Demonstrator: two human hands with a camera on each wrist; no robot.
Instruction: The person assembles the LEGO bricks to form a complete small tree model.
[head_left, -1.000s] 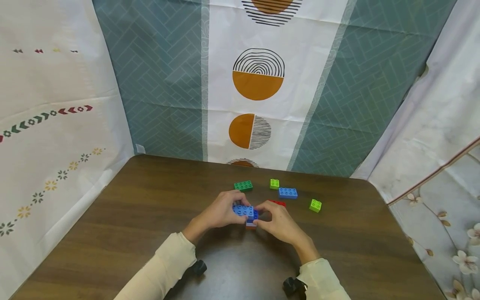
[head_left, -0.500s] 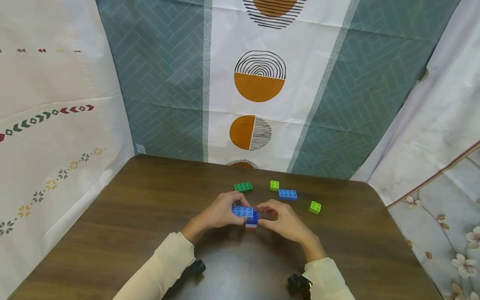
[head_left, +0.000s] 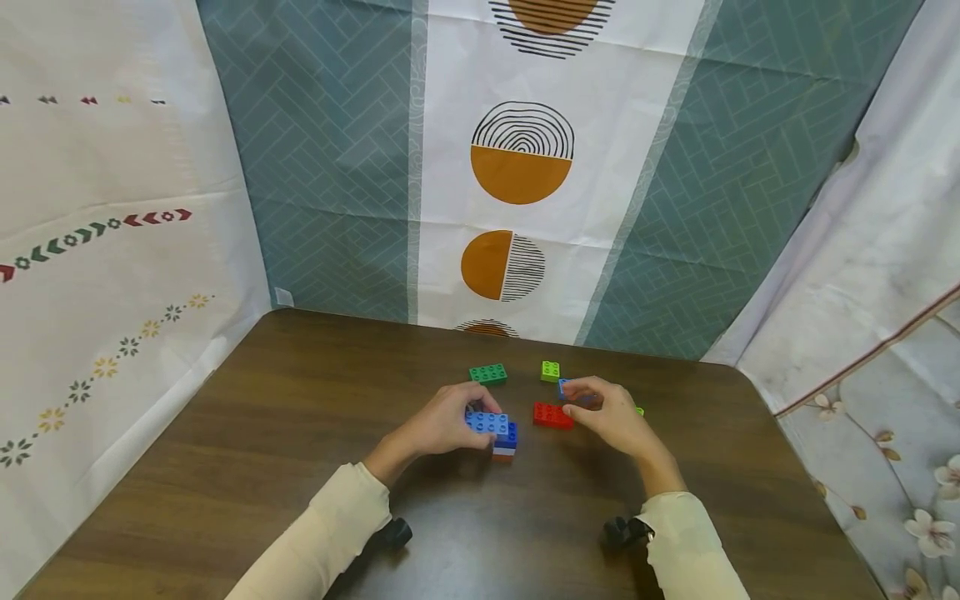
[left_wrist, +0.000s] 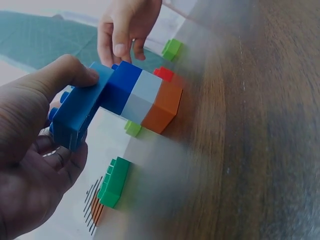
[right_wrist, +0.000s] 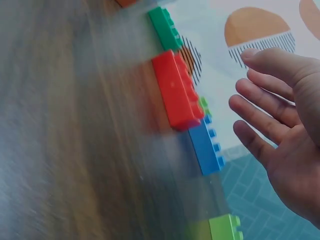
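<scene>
A patterned cloth (head_left: 337, 167) hangs behind the brown wooden table (head_left: 300, 400), the broadest surface beneath everything else. Over it reach two arms in cream sleeves. The left hand (head_left: 447, 423) is at the stack (head_left: 509, 442), grasping its topmost piece, a light-blue brick (head_left: 487, 423), with the thumb on one side and the fingers on the other. The right hand (head_left: 611, 417) is well apart from the stack; its fingers are released, loosely bent and holding nothing, in the air near the loose bricks. The stack stands upright on the table near the middle: an orange brick (left_wrist: 164, 105) at the bottom, a white brick (left_wrist: 142, 95) above, then a dark-blue brick (left_wrist: 121, 87). The light-blue brick lies across part of the dark-blue one and juts out toward the left hand; whether it is pressed fully down I cannot tell. Of the loose long bricks, the red brick (head_left: 552, 416) lies to the right of the stack, the blue brick (right_wrist: 204, 147) behind it, partly hidden by the right hand in the head view, and the green brick (head_left: 488, 374) beyond the left hand. Smallest are two lime bricks, one (head_left: 551, 372) just beside the blue brick at the back, the other (right_wrist: 224, 227) farther right.
</scene>
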